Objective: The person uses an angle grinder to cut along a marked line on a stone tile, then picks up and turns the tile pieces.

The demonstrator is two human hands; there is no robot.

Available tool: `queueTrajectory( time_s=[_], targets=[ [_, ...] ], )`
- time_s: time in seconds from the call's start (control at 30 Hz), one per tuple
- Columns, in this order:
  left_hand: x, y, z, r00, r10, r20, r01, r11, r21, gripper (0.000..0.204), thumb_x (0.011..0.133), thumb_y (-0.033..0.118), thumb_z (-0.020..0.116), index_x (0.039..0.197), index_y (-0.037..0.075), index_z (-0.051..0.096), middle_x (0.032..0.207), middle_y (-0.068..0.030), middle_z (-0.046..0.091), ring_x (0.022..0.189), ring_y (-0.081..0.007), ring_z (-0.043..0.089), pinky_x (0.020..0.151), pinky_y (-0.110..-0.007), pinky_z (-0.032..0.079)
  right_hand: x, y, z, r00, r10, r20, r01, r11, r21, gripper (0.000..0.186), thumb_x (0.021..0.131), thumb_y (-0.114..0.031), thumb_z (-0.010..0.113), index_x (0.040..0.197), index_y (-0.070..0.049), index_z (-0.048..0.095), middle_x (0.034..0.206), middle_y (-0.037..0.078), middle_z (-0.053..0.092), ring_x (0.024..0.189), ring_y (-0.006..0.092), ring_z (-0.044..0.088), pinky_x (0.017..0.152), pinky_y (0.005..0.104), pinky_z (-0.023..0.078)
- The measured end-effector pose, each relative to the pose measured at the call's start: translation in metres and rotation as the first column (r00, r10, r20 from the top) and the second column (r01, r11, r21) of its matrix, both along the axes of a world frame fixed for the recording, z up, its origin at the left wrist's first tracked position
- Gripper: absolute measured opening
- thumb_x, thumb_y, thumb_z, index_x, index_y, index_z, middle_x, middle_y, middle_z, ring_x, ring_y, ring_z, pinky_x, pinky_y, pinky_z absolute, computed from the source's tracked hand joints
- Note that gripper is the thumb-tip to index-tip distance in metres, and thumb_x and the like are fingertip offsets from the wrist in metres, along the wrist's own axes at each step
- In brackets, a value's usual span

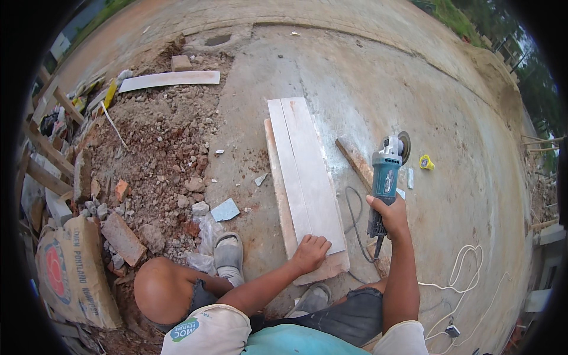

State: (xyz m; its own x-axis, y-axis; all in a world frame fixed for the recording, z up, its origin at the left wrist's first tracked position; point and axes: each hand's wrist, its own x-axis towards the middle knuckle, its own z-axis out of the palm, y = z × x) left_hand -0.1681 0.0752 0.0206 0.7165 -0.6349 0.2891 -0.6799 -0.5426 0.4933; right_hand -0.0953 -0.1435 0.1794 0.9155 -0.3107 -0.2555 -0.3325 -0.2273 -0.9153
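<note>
My right hand (390, 216) is wrapped round the body of a teal angle grinder (386, 177), held up to the right of the work with its disc (404, 147) toward the far side. Motion of the disc cannot be made out. A long, pale grey tile (302, 160) lies on a thicker, dusty slab (331, 269), and a thin dark line runs lengthwise along the tile. On the tile's near end rests my left hand (312, 254), its fingers curled in. What those fingers hold, if anything, is hidden.
A wooden strip (355, 160) lies right of the slab, near a yellow round object (426, 163). White cable (467, 266) loops at the lower right. Rubble (165, 148), another tile strip (171, 80), a brick (123, 238) and a paper cement sack (77, 272) lie at left.
</note>
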Motion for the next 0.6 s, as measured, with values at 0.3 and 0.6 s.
queueTrajectory(
  time_s=[0.3,0.6],
  targets=[
    [0.051,0.004,0.002,0.902,0.407,-0.142,-0.429,0.881,-0.199,0.029,0.077,0.021,0.068,0.102,0.008,0.060,0.096,-0.0084,0.059,0.092,-0.0251,0.057,0.083,-0.037,0.038,0.012,0.019,-0.007,0.999,0.040,-0.033,-0.039,0.998,0.043,0.042,0.068,-0.028,0.079,0.092,0.001,0.060,0.080,0.004,0.061,0.069,0.0115,0.056,0.063,0.0270,0.046],
    [0.156,0.044,-0.004,0.471,0.278,-0.837,-0.861,0.350,-0.368,0.040,0.088,0.037,0.065,0.101,-0.001,0.065,0.092,-0.0093,0.067,0.085,-0.0151,0.061,0.075,-0.028,0.046,0.056,0.099,-0.076,0.963,0.236,-0.133,-0.251,0.962,-0.110,0.057,0.062,-0.038,0.081,0.094,0.003,0.059,0.083,0.010,0.063,0.072,0.0152,0.059,0.067,0.0292,0.049]
  ],
)
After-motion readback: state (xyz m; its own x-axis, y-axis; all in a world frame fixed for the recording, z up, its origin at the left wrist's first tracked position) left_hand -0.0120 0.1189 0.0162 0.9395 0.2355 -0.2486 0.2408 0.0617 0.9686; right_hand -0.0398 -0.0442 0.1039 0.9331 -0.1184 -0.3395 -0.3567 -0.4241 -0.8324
